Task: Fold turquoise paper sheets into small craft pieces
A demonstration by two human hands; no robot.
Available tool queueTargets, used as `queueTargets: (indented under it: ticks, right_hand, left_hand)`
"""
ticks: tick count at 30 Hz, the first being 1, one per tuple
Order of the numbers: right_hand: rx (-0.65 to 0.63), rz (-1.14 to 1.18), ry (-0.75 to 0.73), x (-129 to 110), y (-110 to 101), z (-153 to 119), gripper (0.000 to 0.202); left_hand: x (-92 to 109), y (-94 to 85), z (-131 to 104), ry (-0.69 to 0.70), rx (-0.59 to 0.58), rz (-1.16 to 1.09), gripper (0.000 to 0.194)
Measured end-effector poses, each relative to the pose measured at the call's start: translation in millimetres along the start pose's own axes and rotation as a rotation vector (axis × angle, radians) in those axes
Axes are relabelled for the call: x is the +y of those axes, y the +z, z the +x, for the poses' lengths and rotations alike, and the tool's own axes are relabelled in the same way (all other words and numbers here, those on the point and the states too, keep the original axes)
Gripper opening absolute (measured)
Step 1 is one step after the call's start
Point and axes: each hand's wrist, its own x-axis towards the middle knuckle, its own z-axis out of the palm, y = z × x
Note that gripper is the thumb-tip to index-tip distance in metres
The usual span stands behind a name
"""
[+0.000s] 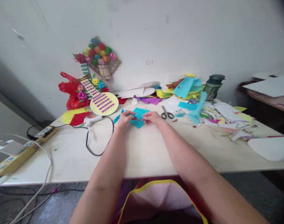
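Note:
A piece of turquoise paper is between my two hands, a little above the white table. My left hand pinches its left edge with thumb and forefinger. On the opposite side, my right hand grips the right edge in the same way. More turquoise paper lies just beyond my left hand, partly hidden by it. Black-handled scissors rest close to my right hand. A white glue gun with a black cord lies to the left.
A yellow paddle-shaped craft with purple strips leans near paper flowers at the wall. Paper scraps cover the right side. A green bottle stands behind them. A power strip runs along the left edge.

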Motion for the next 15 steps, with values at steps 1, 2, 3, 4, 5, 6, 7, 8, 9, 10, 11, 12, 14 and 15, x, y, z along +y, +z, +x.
queueTargets:
  ticks: [1,2,3,4,5,6,7,8,9,10,11,12,14,15]
  right_hand:
    - [0.004,-0.006,0.000,-1,0,0,0.010]
    - [0.010,-0.011,-0.003,-1,1,-1,0.010]
    - [0.016,-0.013,-0.008,-2,2,-1,0.010]
    - [0.023,-0.013,-0.015,-2,2,-1,0.011]
    - [0.032,-0.008,-0.023,-3,3,-1,0.011]
    - [0.043,-0.001,-0.030,-3,4,-1,0.011]
    - [0.056,0.008,-0.036,-3,5,-2,0.011]
    - [0.069,0.020,-0.042,-4,6,-2,0.011]
    - [0.082,0.033,-0.049,-4,7,-2,0.011]
    - [0.094,0.046,-0.057,-4,9,-2,0.012]
    - [0.102,0.058,-0.067,-4,11,-3,0.012]
    - [0.108,0.065,-0.076,-4,12,-3,0.012]
    - [0.110,0.072,-0.091,-4,16,-3,0.012]
    - [0.109,0.072,-0.096,-3,17,-3,0.012]
  left_hand:
    - [-1,0.4,0,0.009,0.010,0.008,0.022]
    - [-1,0.9,0,0.014,0.022,0.010,0.023]
    - [-1,1.3,0,0.017,0.032,0.003,0.024]
    - [-1,1.8,-1,0.017,0.041,-0.017,0.026]
    - [0,2.3,-1,0.011,0.043,-0.052,0.030]
    - [1,2.9,-2,-0.004,0.036,-0.102,0.034]
    - [1,3.6,-3,-0.029,0.022,-0.161,0.037]
    - [2,4.4,-3,-0.062,0.001,-0.221,0.039]
    - [1,5.4,-4,-0.097,-0.023,-0.271,0.039]
    - [1,6.5,-4,-0.132,-0.047,-0.303,0.036]
    - [0,7.7,-4,-0.160,-0.071,-0.316,0.032]
    - [-1,8.9,-4,-0.176,-0.093,-0.312,0.030]
    - [-4,11.1,-3,-0.182,-0.136,-0.272,0.030]
    - [-6,11.9,-2,-0.177,-0.151,-0.250,0.031]
